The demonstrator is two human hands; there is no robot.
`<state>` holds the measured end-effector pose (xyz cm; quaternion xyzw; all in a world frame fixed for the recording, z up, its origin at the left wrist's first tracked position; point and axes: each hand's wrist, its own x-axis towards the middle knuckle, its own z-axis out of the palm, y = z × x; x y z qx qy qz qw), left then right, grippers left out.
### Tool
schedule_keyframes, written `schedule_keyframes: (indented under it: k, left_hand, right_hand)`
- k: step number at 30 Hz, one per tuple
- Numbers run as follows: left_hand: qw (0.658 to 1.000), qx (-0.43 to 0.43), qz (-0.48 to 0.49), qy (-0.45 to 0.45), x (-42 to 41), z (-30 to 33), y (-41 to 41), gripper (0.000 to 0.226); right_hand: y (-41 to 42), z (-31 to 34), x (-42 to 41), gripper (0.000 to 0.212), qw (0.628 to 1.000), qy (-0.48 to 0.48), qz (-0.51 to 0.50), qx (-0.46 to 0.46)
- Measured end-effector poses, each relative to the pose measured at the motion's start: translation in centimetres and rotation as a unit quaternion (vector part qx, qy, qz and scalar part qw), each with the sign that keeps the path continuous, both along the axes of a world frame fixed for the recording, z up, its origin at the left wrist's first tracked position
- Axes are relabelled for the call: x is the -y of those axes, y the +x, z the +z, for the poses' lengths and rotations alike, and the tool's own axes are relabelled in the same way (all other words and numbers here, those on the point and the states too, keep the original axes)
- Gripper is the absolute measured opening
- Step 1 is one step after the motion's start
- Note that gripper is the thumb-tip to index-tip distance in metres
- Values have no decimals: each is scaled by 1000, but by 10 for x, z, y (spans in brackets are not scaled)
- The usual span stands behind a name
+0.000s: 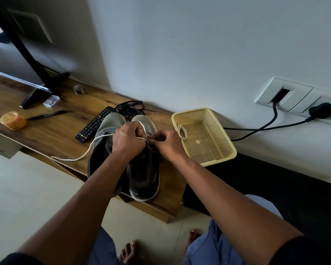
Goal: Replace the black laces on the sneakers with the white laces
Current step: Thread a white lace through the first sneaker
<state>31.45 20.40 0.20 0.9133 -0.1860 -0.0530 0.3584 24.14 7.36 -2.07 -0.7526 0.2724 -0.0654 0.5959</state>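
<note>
- Grey sneakers: two shoes stand side by side on the wooden shelf (pixel 52 131), toes toward the wall; the left sneaker (pixel 105 129) is partly hidden by the forearm, and the right sneaker (pixel 144 175) is the one being worked on.
- Black laces (pixel 131 108): a loose tangle lies on the shelf just beyond the toes, free of the shoes, so removal appears complete for at least one shoe; whether both black laces are in that pile cannot be told.
- White lace (pixel 78 157): one length runs from the hands across the left sneaker and trails over the shelf edge; its other end loops near the toe of the right sneaker.
- Left hand (pixel 127 139): fingers curled, pinching the white lace over the lower eyelets.
- Right hand (pixel 165 143): fingertips pinched on the same lace at the eyelet row, apparently feeding a tip through.
- Progress (judgement): threading looks to be at the first eyelets of the right sneaker; the dark tongue below shows no white crossings, so most of this lacing remains. No white lace shows through the eyelets of the left sneaker, though its upper is largely hidden.
- Yellow basket (pixel 227 148): perforated plastic, beside the sneakers near the wall; it holds a second white lace (pixel 182 131) draped at its near-left corner, otherwise only a small pale square on the floor of the basket.
</note>
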Motion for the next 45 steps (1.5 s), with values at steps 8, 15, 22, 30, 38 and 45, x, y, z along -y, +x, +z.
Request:
schedule_keyframes:
  k: [8,15,22,30,38,45]
  left_hand:
    - [1000,-9,-11,0,1,6,-2,19]
    - [992,12,-126,-23,-5,6,2,31]
    - [987,-11,-141,82,-7,11,2,68]
    - [977,36,-129,167,-6,2,3,48]
    - [981,54,-110,152,-4,-1,1,38]
    - [986,48,-97,130,-3,2,-2,36]
  right_hand:
    - [5,-4,-1,8,994,-111,19,10]
    - [8,0,1,24,989,-144,33,6]
    - [6,5,4,22,994,-107,4,18]
    - [13,53,25,19,953,-198,-146,179]
    - [0,144,44,9,924,9,-147,354]
    - [-21,216,59,20,861,223,-95,446]
